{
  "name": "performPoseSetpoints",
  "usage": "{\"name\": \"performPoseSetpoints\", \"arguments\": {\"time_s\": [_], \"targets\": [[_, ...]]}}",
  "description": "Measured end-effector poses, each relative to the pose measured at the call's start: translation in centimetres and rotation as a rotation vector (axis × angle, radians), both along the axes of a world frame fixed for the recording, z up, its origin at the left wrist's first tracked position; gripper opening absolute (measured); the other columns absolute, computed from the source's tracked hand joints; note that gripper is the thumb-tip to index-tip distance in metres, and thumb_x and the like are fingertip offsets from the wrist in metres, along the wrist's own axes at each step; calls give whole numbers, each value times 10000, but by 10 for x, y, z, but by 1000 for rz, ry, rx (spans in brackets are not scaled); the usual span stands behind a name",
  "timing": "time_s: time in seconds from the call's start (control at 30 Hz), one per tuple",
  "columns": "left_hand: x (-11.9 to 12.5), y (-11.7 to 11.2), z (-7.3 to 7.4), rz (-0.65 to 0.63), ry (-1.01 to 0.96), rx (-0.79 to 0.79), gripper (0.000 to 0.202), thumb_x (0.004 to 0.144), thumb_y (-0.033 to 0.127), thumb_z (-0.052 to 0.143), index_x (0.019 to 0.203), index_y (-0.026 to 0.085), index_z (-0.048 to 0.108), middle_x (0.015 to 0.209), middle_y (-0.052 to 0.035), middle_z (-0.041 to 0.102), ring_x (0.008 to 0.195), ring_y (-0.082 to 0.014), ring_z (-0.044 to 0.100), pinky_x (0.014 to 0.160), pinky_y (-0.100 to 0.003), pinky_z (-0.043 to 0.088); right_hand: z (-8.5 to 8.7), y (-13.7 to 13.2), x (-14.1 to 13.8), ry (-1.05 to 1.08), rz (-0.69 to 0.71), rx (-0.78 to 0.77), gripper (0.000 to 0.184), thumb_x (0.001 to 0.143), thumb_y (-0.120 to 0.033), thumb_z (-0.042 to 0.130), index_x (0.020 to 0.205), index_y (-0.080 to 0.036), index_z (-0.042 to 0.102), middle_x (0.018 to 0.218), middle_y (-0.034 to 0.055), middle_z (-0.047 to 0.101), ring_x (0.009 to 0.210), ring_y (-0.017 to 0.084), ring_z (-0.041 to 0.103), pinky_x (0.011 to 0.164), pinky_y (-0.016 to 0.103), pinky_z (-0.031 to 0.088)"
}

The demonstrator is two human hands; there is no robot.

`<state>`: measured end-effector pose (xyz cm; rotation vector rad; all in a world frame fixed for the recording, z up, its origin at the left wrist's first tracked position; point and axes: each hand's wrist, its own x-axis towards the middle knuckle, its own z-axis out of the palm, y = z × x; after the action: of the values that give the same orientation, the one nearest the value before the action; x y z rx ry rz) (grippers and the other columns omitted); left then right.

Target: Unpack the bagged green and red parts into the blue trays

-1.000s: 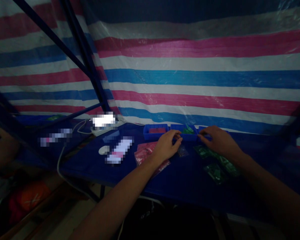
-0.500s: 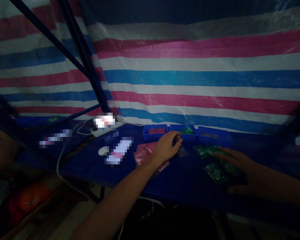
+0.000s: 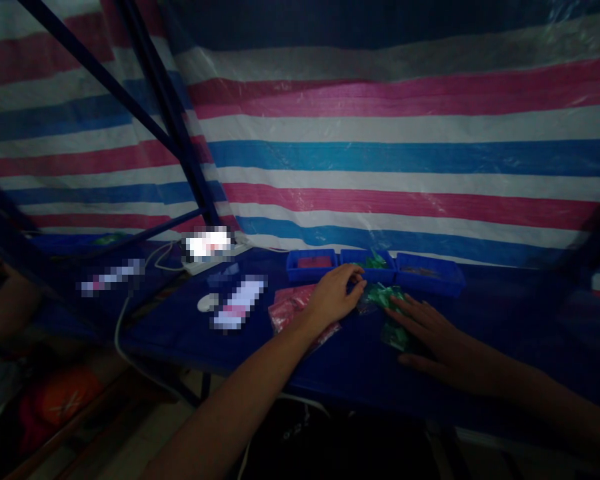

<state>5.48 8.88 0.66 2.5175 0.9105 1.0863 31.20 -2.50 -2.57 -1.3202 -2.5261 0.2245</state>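
Observation:
My left hand (image 3: 336, 293) rests over the edge of a pile of pink plastic packets (image 3: 290, 308). Its fingers are loosely curled, with a gap to the thumb and nothing seen between them. Just right of its fingertips lies a clear plastic bag (image 3: 366, 307), partly covered. My right hand (image 3: 433, 337) is spread flat, palm down, its fingertips on green plastic packets (image 3: 394, 333). The hand hides part of those packets. Behind both hands stand three blue bins: one with pink contents (image 3: 314, 263), one with green packets (image 3: 375, 261), one with small thin items (image 3: 423, 271).
A blurred-out phone-like item (image 3: 240, 303) and a white round object (image 3: 208, 303) lie on the blue table (image 3: 180, 340). A white power strip (image 3: 215, 260) with cables is behind them. At far left another person's arm (image 3: 5, 303) shows. Striped sheeting (image 3: 405, 160) hangs behind.
My right hand has moved left, and the green packets under it have slid left with it, up to the clear bag. My left hand has stayed nearly still.

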Motion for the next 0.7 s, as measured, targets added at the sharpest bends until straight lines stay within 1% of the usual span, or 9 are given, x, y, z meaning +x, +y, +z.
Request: {"name": "performPoseSetpoints", "arguments": {"time_s": [0.1,0.17,0.23,0.27,0.33,0.4,0.47,0.57,0.7], "targets": [[0,-1,0,7,-5,5,226,975,279,540,1170,186,608,1054,-72,688,972,-203,659,898,-360,533,3,15,-11,-8,42,32,755,947,-571,553,1595,-320,260,1681,53,202,1541,351,171,1221,591,253],[1,-1,-1,4,-8,6,226,977,277,537,1172,187,607,1062,-73,688,977,-203,659,906,-363,533,10,26,-17,-44,78,68,691,950,-569,549,1554,-279,380,1643,87,317,1514,348,271,1204,566,309],[1,0,-1,3,-10,7,225,975,272,537,1173,190,607,1067,-73,688,987,-205,658,910,-367,534,20,38,-23,-92,132,104,579,960,-544,544,1470,-272,510,1568,101,448,1447,338,400,1168,548,375],[0,0,-2,5,-11,7,225,973,269,539,1173,191,608,1069,-73,688,994,-207,657,912,-369,535,25,44,-26,-112,175,122,527,966,-516,545,1435,-274,547,1527,100,499,1404,326,459,1139,533,417],[0,1,-2,11,-11,7,225,969,265,542,1170,191,610,1072,-74,690,1001,-210,657,914,-369,535,33,55,-32,-133,271,159,451,971,-434,560,1393,-276,579,1445,91,582,1319,291,548,1097,489,468],[-1,2,-2,18,-7,5,224,963,263,550,1164,189,614,1076,-75,691,1005,-211,657,917,-364,533,36,64,-36,-122,324,220,379,971,-356,564,1338,-279,618,1356,80,650,1244,261,611,1060,448,500],[-2,2,-2,24,-1,6,219,960,261,555,1156,186,619,1080,-76,691,1006,-210,657,918,-360,532,35,69,-39,-112,328,282,336,969,-300,557,1290,-268,647,1295,81,687,1176,245,656,1012,414,530],[-2,2,-3,21,6,13,218,961,259,556,1154,182,621,1082,-76,691,1005,-207,657,913,-355,531,29,70,-38,-106,304,346,319,956,-255,559,1257,-245,665,1252,92,710,1095,236,696,940,382,563],[-1,2,-3,8,12,27,206,974,269,545,1140,179,630,1078,-75,696,999,-203,660,913,-358,532,24,69,-28,-55,266,356,342,955,-231,556,1283,-253,651,1232,85,720,1077,239,701,932,392,570]]}}
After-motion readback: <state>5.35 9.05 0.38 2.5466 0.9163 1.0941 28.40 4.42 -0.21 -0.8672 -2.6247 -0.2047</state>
